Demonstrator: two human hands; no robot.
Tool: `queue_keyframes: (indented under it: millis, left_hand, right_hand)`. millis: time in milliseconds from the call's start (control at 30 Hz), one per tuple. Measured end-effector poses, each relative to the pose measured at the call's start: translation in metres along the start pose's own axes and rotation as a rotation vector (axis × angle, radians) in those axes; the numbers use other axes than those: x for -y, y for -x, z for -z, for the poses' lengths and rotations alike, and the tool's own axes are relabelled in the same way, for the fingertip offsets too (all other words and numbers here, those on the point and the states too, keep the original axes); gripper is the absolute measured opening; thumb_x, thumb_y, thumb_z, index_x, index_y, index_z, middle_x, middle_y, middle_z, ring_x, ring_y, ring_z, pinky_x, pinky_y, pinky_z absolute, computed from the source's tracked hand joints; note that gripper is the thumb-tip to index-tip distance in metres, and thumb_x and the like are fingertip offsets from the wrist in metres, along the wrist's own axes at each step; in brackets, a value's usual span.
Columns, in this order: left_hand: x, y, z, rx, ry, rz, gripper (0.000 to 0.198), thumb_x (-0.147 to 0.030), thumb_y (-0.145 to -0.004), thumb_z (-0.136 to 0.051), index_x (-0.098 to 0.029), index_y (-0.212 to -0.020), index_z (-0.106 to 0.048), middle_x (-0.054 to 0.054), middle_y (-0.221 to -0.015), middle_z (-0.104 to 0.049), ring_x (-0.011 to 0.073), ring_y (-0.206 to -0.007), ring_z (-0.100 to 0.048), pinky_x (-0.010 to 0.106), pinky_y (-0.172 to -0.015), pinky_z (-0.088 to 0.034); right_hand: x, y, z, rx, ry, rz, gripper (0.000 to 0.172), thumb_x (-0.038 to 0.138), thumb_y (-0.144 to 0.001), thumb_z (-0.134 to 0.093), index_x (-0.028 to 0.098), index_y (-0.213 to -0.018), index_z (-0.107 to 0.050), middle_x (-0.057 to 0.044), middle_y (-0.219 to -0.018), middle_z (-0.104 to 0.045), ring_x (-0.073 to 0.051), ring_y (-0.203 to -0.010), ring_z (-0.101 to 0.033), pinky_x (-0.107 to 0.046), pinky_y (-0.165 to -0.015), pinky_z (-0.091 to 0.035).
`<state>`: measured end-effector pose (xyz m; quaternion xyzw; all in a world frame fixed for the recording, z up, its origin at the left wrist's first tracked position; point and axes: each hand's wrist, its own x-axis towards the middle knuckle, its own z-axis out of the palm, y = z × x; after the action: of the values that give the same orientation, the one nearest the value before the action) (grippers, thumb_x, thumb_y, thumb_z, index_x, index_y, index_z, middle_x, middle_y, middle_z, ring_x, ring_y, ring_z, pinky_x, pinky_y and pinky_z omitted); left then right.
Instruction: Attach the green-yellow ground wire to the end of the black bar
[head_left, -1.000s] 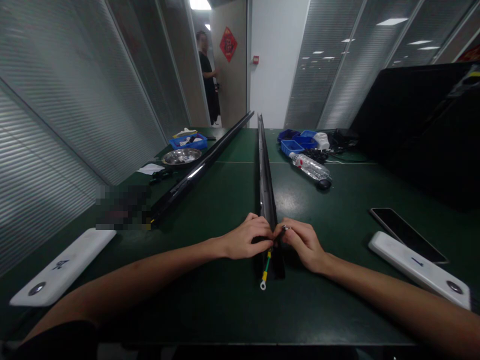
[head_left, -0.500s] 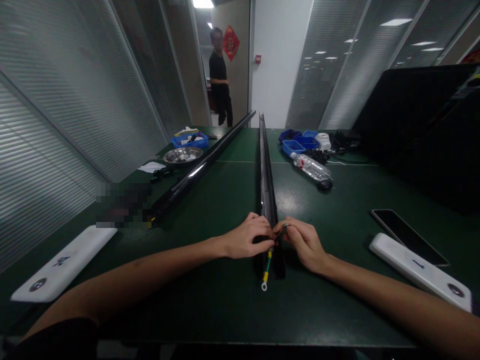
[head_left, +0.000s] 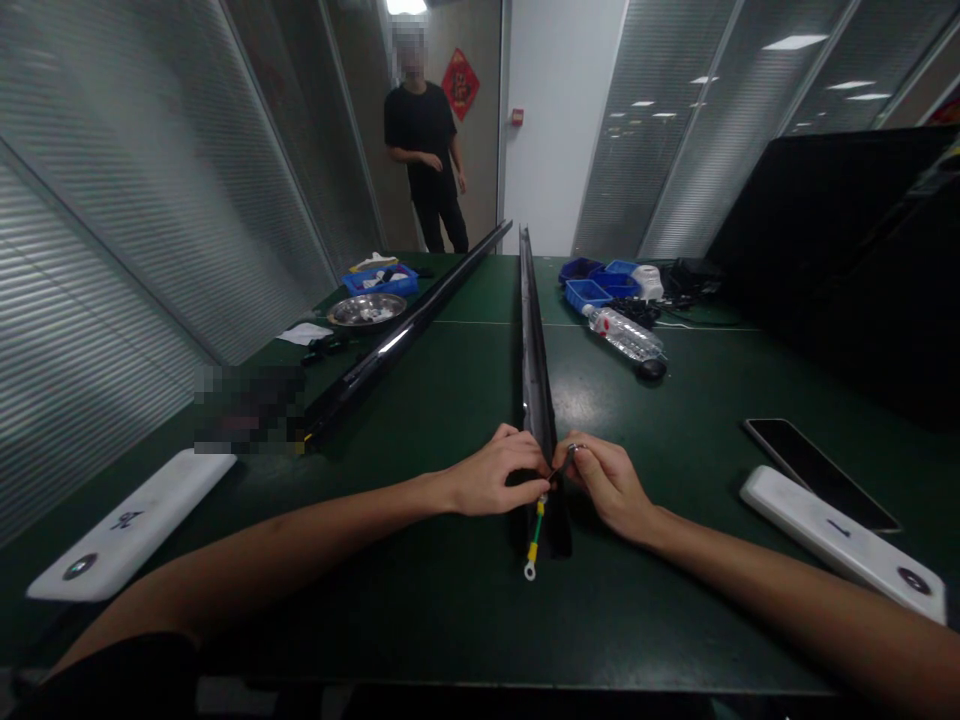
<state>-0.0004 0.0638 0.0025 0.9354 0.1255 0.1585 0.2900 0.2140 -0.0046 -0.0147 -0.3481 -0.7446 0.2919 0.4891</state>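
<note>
A long black channel-shaped rail (head_left: 534,370) runs away from me down the middle of the table. At its near end, my left hand (head_left: 501,472) is closed, thumb and fingers pinching at the rail. My right hand (head_left: 606,484) is closed on a small metal tool that looks like a wrench (head_left: 568,460), its tip meeting the left fingertips. What lies exactly between the fingertips is hidden. A green-and-yellow ground wire (head_left: 535,535) with a ring terminal sticks out from the rail end toward me, below the left thumb.
A second black rail (head_left: 390,345) lies to the left. Beyond it are a metal dish (head_left: 352,312) and a blue tray (head_left: 397,284). On the right are blue bins (head_left: 589,294), a plastic bottle (head_left: 626,335), a phone (head_left: 817,470) and a white device (head_left: 840,535). A person (head_left: 427,150) stands beyond the table.
The wrench has turned slightly in my right fingers, while my left hand stays in place. The person at the back has come nearer and faces the table.
</note>
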Motion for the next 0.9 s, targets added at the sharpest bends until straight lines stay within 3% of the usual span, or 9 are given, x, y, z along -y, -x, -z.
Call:
queue_keyframes:
  millis: [267, 633, 900]
  left_hand:
    - [-0.0003, -0.0006, 0.0, -0.003, 0.016, 0.019, 0.023, -0.032, -0.104, -0.05, -0.019, -0.095, -0.066, 0.005, -0.1, -0.07, 0.0221, -0.106, -0.059, 0.039, -0.101, -0.031]
    - [0.0007, -0.0012, 0.0003, 0.025, -0.018, 0.028, 0.025, -0.032, -0.106, -0.046, -0.019, -0.1, -0.067, 0.004, -0.098, -0.067, 0.0221, -0.106, -0.056, 0.038, -0.098, -0.032]
    - [-0.0019, -0.0019, -0.0001, 0.009, -0.004, 0.019, 0.023, -0.029, -0.106, -0.046, -0.019, -0.102, -0.066, 0.004, -0.1, -0.067, 0.0216, -0.107, -0.057, 0.037, -0.098, -0.031]
  right_hand:
    - [-0.0008, -0.0001, -0.0016, -0.023, -0.012, -0.108, 0.039, 0.042, -0.112, -0.04, 0.017, -0.099, -0.067, 0.001, -0.073, -0.054, -0.012, -0.058, -0.049, -0.024, -0.053, -0.036]
    - [-0.0039, -0.0025, -0.0032, -0.028, -0.055, -0.192, 0.03, 0.042, -0.11, -0.048, 0.018, -0.099, -0.062, 0.002, -0.075, -0.058, -0.013, -0.062, -0.057, -0.023, -0.059, -0.043]
    - [-0.0064, -0.0065, -0.002, 0.014, -0.284, -0.296, 0.034, 0.048, -0.102, -0.061, 0.015, -0.092, -0.066, 0.003, -0.067, -0.055, -0.009, -0.051, -0.044, -0.021, -0.046, -0.032]
